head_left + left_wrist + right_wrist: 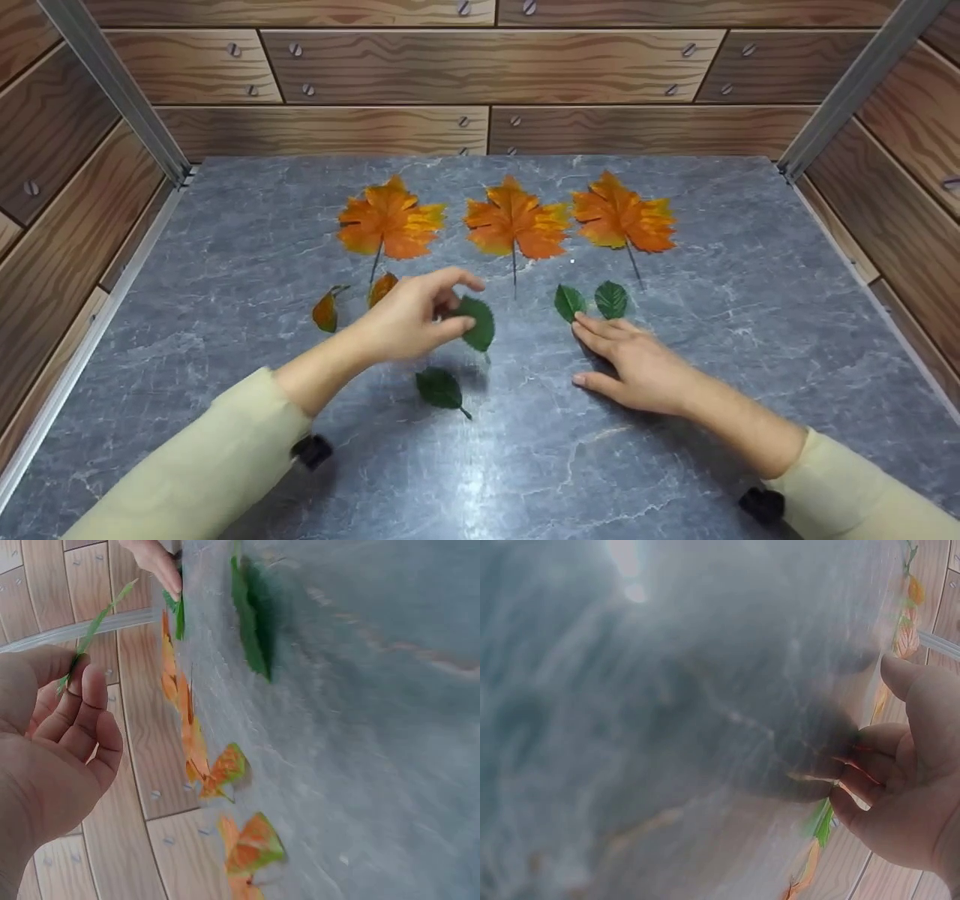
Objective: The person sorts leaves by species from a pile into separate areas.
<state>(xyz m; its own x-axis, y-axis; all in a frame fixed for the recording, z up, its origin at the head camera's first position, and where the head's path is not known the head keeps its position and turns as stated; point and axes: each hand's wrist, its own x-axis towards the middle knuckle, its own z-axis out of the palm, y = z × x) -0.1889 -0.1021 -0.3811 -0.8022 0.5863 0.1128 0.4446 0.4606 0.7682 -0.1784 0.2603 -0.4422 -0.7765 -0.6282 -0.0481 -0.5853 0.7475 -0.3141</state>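
Note:
In the head view my left hand (409, 315) pinches a green leaf (478, 324) between thumb and fingers, raised above the table. The left wrist view shows the pinched leaf (94, 628) edge-on. Below it a second green leaf (439, 388) lies on the table with its stem toward me. My right hand (637, 364) is laid low over the table, fingers extended, fingertips touching the lower edge of a green leaf (568, 301). Just right of that leaf lies another green leaf (611, 299).
Three orange maple leaves, left (391, 219), middle (515, 219) and right (624, 214), lie in a row at the back. Two small orange-brown leaves, one outer (325, 311) and one partly hidden (382, 289), lie by my left hand. Wood-patterned walls (487, 67) surround the grey marbled table (247, 240).

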